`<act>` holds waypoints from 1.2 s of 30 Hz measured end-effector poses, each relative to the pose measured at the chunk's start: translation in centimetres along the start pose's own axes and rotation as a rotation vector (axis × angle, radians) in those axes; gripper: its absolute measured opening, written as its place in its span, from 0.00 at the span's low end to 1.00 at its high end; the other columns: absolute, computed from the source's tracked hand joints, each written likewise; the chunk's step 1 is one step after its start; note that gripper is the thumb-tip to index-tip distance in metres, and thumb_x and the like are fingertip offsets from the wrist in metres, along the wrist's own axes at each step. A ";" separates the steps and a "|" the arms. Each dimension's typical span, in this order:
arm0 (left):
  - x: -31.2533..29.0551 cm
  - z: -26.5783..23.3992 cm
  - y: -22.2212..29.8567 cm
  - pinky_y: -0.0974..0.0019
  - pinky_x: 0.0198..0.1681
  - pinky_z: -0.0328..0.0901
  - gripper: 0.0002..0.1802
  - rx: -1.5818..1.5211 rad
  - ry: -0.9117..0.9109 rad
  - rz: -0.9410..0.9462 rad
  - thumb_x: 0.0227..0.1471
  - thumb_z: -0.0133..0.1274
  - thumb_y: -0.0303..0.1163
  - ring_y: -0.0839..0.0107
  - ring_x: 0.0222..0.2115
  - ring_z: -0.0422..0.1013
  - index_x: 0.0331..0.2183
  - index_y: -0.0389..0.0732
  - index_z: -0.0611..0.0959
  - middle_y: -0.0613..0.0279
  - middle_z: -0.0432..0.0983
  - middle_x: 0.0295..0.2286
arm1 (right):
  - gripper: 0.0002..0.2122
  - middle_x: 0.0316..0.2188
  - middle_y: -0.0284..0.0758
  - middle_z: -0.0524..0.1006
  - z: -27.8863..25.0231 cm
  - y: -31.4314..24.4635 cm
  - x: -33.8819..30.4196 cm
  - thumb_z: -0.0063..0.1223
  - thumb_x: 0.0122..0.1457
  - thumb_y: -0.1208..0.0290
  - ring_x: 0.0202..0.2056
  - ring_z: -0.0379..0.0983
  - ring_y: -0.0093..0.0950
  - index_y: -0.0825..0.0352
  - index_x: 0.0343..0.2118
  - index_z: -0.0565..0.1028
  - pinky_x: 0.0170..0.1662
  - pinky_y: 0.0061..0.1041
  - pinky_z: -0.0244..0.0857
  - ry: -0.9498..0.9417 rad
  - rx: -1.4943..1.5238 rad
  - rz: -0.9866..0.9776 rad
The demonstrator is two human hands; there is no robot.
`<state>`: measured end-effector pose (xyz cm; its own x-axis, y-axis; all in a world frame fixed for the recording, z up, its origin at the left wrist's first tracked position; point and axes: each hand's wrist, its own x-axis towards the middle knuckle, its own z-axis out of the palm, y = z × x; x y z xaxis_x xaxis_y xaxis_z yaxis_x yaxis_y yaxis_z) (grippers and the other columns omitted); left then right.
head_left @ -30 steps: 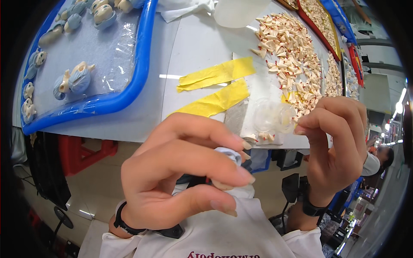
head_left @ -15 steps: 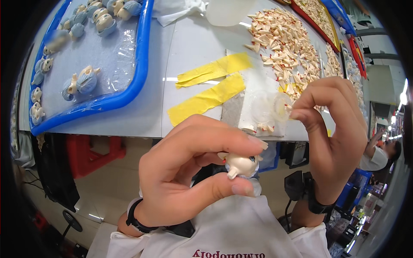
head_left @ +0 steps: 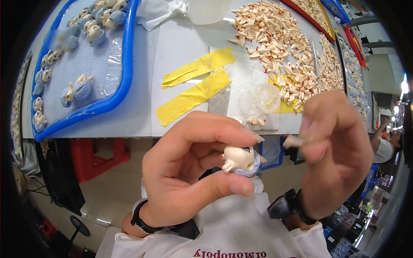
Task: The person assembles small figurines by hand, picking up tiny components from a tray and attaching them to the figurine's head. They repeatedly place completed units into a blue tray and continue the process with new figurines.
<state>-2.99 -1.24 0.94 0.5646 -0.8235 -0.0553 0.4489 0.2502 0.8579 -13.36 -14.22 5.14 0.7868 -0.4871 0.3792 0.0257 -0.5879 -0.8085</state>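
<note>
My left hand (head_left: 176,172) pinches a small doll head (head_left: 236,157) between thumb and fingers, in front of the table edge. The head is cream with blue hair and a painted eye, and lies tilted sideways; a small hole shows in its side. My right hand (head_left: 337,137), blurred by motion, grips a small cream pointed piece (head_left: 293,141) at its fingertips, a short gap to the right of the head. Beyond the hands, a clear shallow dish (head_left: 267,98) rests at the table's near edge. Farther off lies a heap of similar pointed pieces (head_left: 275,38), many with red ends.
On the left, a blue-rimmed tray (head_left: 127,56) holds several blue-haired doll heads (head_left: 81,88). Two yellow tape strips (head_left: 193,101) stick to the table. A white cloth (head_left: 161,13) and translucent container (head_left: 209,10) stand at the back. Below is a red stool (head_left: 97,161).
My right hand has drawn back from beside the clear dish toward me, carrying a pointed piece. In my left hand the doll head has turned, showing more blue hair and the hole.
</note>
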 end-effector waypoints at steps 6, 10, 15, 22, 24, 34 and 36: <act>-0.1 -0.2 -0.1 0.75 0.34 0.60 0.30 0.047 0.001 0.017 0.33 0.65 0.44 0.75 0.31 0.66 0.33 0.34 0.70 0.58 0.69 0.30 | 0.10 0.23 0.35 0.64 1.7 -0.1 -1.4 0.56 0.47 0.70 0.24 0.59 0.20 0.68 0.24 0.66 0.28 0.14 0.53 -0.026 0.123 -0.026; -0.2 0.1 0.0 0.78 0.30 0.57 0.27 0.060 0.054 0.014 0.34 0.65 0.41 0.79 0.26 0.63 0.31 0.34 0.72 0.62 0.67 0.26 | 0.07 0.23 0.37 0.65 2.5 -0.9 -1.4 0.55 0.46 0.76 0.24 0.61 0.21 0.67 0.23 0.67 0.27 0.15 0.56 0.003 -0.095 -0.064; -0.4 -0.3 -0.4 0.79 0.27 0.54 0.25 0.038 0.067 0.053 0.35 0.65 0.39 0.81 0.23 0.60 0.30 0.33 0.73 0.64 0.66 0.24 | 0.06 0.23 0.37 0.65 2.7 -0.7 -1.0 0.53 0.46 0.78 0.24 0.61 0.22 0.67 0.24 0.67 0.27 0.16 0.55 -0.079 -0.196 -0.160; -0.3 -1.7 -0.4 0.78 0.33 0.63 0.27 0.009 -0.170 0.179 0.37 0.63 0.40 0.76 0.29 0.69 0.34 0.32 0.70 0.55 0.70 0.29 | 0.06 0.22 0.34 0.64 2.6 -0.6 -1.3 0.53 0.46 0.76 0.25 0.60 0.21 0.65 0.24 0.66 0.27 0.17 0.53 0.075 -0.039 -0.086; -0.4 -1.1 -0.2 0.78 0.33 0.63 0.27 -0.044 -0.149 0.141 0.38 0.63 0.39 0.76 0.29 0.69 0.34 0.32 0.70 0.55 0.69 0.29 | 0.06 0.22 0.34 0.63 2.8 -0.9 -1.3 0.53 0.46 0.75 0.24 0.59 0.20 0.64 0.23 0.66 0.27 0.17 0.52 0.139 0.055 -0.070; -0.7 -0.7 -0.2 0.77 0.35 0.64 0.23 -0.168 -0.086 0.083 0.37 0.63 0.33 0.73 0.31 0.70 0.32 0.31 0.70 0.57 0.67 0.28 | 0.08 0.21 0.32 0.63 4.9 -1.0 -1.5 0.53 0.46 0.69 0.23 0.55 0.18 0.59 0.22 0.64 0.25 0.17 0.47 0.191 0.189 -0.052; -0.7 -0.8 -0.6 0.76 0.36 0.65 0.23 -0.188 -0.087 0.112 0.37 0.63 0.33 0.72 0.32 0.71 0.32 0.31 0.70 0.56 0.67 0.28 | 0.08 0.21 0.31 0.63 4.8 -0.8 -1.6 0.53 0.46 0.69 0.23 0.55 0.18 0.59 0.21 0.64 0.26 0.17 0.47 0.179 0.209 -0.056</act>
<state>-3.13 -0.38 0.07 0.5599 -0.8241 0.0864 0.5126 0.4264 0.7452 -11.65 -9.82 3.03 0.6595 -0.5747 0.4846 0.2076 -0.4803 -0.8522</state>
